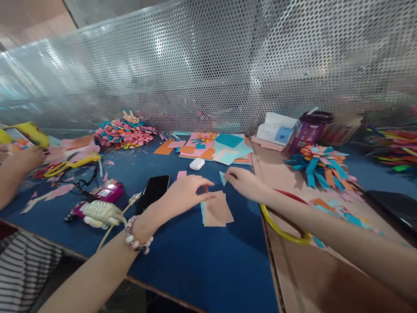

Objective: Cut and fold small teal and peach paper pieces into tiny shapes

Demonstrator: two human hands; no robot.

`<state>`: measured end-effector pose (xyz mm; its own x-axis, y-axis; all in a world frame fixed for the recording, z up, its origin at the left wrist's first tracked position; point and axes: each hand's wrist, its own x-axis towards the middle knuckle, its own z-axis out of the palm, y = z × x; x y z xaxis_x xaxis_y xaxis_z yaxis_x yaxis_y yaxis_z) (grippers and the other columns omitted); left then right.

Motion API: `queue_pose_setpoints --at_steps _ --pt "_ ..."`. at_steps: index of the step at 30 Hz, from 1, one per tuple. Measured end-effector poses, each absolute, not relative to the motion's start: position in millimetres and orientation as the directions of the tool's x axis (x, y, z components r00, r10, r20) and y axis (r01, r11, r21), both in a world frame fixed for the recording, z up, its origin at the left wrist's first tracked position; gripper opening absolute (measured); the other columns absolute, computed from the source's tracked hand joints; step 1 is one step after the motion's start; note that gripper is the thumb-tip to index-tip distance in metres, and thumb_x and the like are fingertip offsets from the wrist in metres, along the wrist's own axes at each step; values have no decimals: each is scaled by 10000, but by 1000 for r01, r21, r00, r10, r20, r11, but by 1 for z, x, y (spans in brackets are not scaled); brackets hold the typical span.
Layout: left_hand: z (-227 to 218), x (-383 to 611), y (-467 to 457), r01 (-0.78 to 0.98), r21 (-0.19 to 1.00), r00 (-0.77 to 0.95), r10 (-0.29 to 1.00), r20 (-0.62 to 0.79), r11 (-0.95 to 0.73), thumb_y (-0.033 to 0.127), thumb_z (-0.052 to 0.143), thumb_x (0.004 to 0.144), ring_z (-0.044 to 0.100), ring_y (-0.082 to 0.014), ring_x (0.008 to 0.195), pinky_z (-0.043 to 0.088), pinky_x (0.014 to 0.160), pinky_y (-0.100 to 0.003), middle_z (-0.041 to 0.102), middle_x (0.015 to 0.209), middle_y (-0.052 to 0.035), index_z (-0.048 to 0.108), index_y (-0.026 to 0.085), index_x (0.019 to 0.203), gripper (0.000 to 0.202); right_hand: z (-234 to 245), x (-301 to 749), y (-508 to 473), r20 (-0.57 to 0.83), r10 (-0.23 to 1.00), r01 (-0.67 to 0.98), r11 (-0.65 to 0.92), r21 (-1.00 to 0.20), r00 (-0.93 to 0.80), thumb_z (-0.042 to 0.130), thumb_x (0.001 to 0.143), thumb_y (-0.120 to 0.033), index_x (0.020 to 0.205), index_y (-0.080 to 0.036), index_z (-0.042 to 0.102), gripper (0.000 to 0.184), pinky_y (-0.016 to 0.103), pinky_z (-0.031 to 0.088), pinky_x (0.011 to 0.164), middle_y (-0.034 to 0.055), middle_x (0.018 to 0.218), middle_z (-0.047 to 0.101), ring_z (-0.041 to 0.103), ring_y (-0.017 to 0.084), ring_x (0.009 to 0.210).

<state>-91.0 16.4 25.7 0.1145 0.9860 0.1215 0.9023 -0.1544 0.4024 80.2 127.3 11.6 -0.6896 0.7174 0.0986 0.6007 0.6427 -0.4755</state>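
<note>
My left hand [185, 191] rests on the blue table [202, 269], fingers stretched toward a small stack of tan and light-blue paper squares [217, 211], touching its upper edge. My right hand [243, 181] reaches in from the right, fingers pinched on a small light-blue paper piece [222, 177] just above the stack. A beaded bracelet [138, 241] is on my left wrist. A black phone [153, 191] lies just left of my left hand.
Scissors with yellow-red handles [283, 226] lie under my right forearm. White earbud case [196, 164], sheets of coloured paper [216, 148], paper flowers [125, 130] [321, 163], a tissue box [276, 128], a purple jar [311, 128]. Another person's hand [19, 163] works at far left. Perforated metal screen behind.
</note>
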Motion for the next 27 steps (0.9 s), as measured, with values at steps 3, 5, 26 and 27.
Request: queue_pose_setpoints --at_steps 3,5,26,27 --pt "15 -95 18 916 298 247 963 105 -267 605 587 709 506 -263 1048 397 882 -362 598 1118 -95 593 188 1167 619 6 55 135 71 672 600 699 -389 -737 379 911 -282 702 -175 557 294 269 334 631 46 686 617 562 170 695" --pt "10 -94 19 909 282 293 952 90 -307 652 602 654 478 -277 1054 386 891 -371 586 1109 -108 581 159 1162 708 3 46 136 71 641 589 739 -327 -764 401 905 -287 683 -169 573 305 302 330 683 70 697 635 576 203 757" --pt "21 -84 10 796 589 189 982 -23 -139 390 714 675 511 -223 885 405 718 -319 536 976 -54 461 186 979 444 -14 97 96 280 596 388 745 -542 -753 492 865 -195 857 -196 574 82 341 416 758 19 824 624 550 173 818" --pt "22 -83 10 763 638 170 984 -47 -102 402 710 674 522 -222 880 407 716 -319 544 977 -54 460 188 994 459 -14 98 96 274 616 383 718 -581 -739 472 878 -203 873 -197 572 101 332 429 744 19 828 622 557 167 809"
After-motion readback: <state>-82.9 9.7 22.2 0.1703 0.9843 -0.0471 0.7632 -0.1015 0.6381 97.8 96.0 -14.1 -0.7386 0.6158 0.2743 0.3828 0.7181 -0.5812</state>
